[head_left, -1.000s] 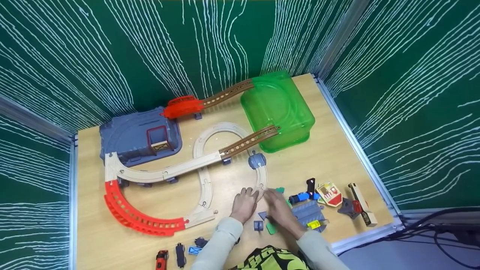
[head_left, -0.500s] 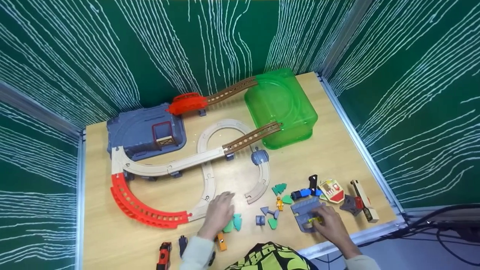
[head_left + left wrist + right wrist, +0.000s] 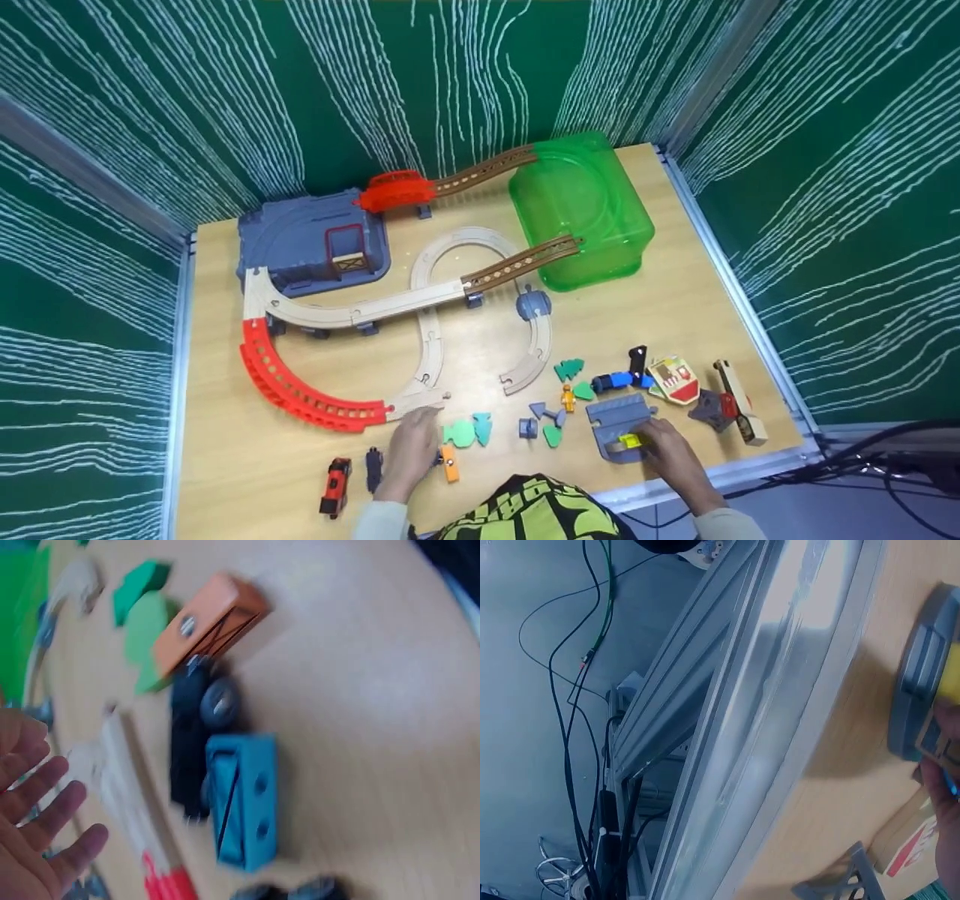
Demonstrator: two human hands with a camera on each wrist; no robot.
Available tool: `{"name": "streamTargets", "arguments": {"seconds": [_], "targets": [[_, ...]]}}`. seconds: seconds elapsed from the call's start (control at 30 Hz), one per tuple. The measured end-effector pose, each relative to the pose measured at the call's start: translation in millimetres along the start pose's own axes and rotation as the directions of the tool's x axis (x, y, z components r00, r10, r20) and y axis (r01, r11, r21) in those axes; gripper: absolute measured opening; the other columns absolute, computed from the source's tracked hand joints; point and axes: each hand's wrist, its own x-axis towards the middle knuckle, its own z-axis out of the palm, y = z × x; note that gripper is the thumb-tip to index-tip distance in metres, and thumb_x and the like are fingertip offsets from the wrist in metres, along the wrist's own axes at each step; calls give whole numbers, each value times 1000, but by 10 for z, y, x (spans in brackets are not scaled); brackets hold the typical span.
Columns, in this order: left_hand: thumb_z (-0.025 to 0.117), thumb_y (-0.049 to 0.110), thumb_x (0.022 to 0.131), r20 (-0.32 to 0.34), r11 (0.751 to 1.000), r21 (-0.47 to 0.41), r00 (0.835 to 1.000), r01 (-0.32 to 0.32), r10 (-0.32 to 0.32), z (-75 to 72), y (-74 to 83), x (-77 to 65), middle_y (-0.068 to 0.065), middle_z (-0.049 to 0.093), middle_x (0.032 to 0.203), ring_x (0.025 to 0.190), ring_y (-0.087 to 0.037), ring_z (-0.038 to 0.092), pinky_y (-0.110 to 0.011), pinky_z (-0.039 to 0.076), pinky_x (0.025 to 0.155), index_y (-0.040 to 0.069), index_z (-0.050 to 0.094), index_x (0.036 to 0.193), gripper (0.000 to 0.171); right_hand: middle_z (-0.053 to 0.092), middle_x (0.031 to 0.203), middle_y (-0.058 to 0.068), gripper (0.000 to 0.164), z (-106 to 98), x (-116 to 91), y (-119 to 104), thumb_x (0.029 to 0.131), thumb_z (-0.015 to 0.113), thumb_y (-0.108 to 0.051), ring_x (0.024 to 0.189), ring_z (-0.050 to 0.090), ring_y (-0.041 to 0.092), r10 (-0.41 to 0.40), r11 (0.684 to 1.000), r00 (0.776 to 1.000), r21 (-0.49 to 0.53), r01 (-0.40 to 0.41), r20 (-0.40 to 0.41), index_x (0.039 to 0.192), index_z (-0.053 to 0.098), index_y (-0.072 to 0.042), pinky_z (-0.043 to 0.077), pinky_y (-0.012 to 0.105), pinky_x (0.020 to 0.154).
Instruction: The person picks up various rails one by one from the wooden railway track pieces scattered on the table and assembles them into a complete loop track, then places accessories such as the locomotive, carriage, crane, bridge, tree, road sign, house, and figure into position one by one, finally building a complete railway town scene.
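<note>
My left hand (image 3: 414, 448) hovers over the front of the table, below the wooden switch track (image 3: 420, 401); its fingers are spread and hold nothing in the left wrist view. Beneath it lie a black train car (image 3: 191, 739), a blue box-shaped piece (image 3: 251, 799) and an orange one (image 3: 210, 622). My right hand (image 3: 671, 455) grips the right edge of a grey toy track plate (image 3: 619, 416) with a yellow part (image 3: 630, 440) on it. In the right wrist view the thumb and a finger pinch the plate's edge (image 3: 915, 690), partly cut off by the frame.
A wooden track loop ends at a curved track (image 3: 525, 375). Behind stand a green box (image 3: 585, 210), a grey base (image 3: 307, 240) and a red curved track (image 3: 300, 394). Green trees (image 3: 568, 368), a blue train (image 3: 611, 381) and a crane-like piece (image 3: 739, 405) lie at right; a red engine (image 3: 335, 487) front left.
Both hands have left the end of the curved track. The left went left and toward the front edge; the right went right and took hold of the grey track plate.
</note>
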Motion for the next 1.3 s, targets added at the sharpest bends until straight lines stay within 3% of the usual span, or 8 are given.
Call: {"name": "streamTargets", "arguments": {"seconds": [0.13, 0.27, 0.53, 0.67, 0.77, 1.13, 1.23, 1.3], "targets": [[51, 2, 80, 160, 993, 56, 983, -101, 91, 219, 67, 50, -13, 45, 128, 120, -30, 37, -42, 30, 99, 5, 48, 124, 44, 60, 85, -6, 34, -141, 20, -41, 61, 70, 9, 81, 53, 13, -58, 998, 997, -1, 58, -44, 87, 65, -13, 49, 32, 70], [55, 7, 80, 256, 974, 188, 964, -128, 77, 367, 101, 45, -11, 36, 136, 124, -32, 30, -47, 28, 99, 12, 41, 131, 53, 62, 83, -6, 34, -306, 85, -164, 59, 73, 8, 78, 55, 11, -151, 988, 980, 14, 154, -133, 85, 67, -13, 50, 28, 66], [57, 13, 80, 286, 956, 272, 958, -106, 25, 489, 135, -13, -5, 28, 141, 127, -32, 24, -53, 25, 97, 15, 32, 136, 61, 64, 87, -2, 35, -554, 361, -564, 57, 76, 8, 81, 57, 12, -374, 916, 887, 38, 398, -270, 87, 67, -10, 48, 20, 67], [57, 13, 80, 290, 940, 315, 956, -131, 36, 514, 143, -44, -3, 30, 140, 126, -31, 26, -52, 27, 98, 14, 32, 136, 62, 64, 88, 1, 35, -544, 564, -785, 58, 74, 9, 81, 57, 14, -451, 866, 839, 78, 494, -305, 88, 67, -7, 45, 18, 72], [56, 14, 80, 300, 930, 331, 952, -158, 55, 529, 155, -84, -2, 32, 139, 126, -31, 27, -49, 28, 98, 13, 33, 136, 60, 65, 88, 2, 32, -479, 714, -925, 61, 73, 9, 81, 57, 16, -486, 834, 816, 114, 540, -314, 89, 67, -7, 45, 19, 74], [51, 14, 83, 336, 893, 388, 937, -228, 93, 573, 129, -191, 1, 30, 140, 127, -29, 25, -44, 30, 99, 14, 31, 137, 58, 64, 90, 5, 30, -40, 1139, -1425, 65, 71, 5, 84, 56, 17, -496, 823, 842, 196, 533, -211, 92, 65, -6, 49, 29, 73], [53, 19, 84, 330, 904, 364, 938, -225, 101, 566, 105, -197, 0, 30, 140, 127, -28, 25, -46, 29, 99, 14, 31, 137, 58, 64, 90, 3, 28, 135, 1209, -1539, 66, 70, 4, 84, 55, 15, -494, 832, 856, 202, 517, -153, 91, 66, -7, 49, 27, 73], [54, 20, 83, 295, 931, 310, 950, -194, 100, 542, 82, -191, -3, 31, 140, 127, -29, 26, -47, 27, 99, 12, 34, 135, 56, 64, 90, 2, 25, 257, 1236, -1588, 68, 69, 3, 85, 55, 14, -487, 844, 866, 195, 500, -112, 90, 66, -7, 48, 26, 73]]}}
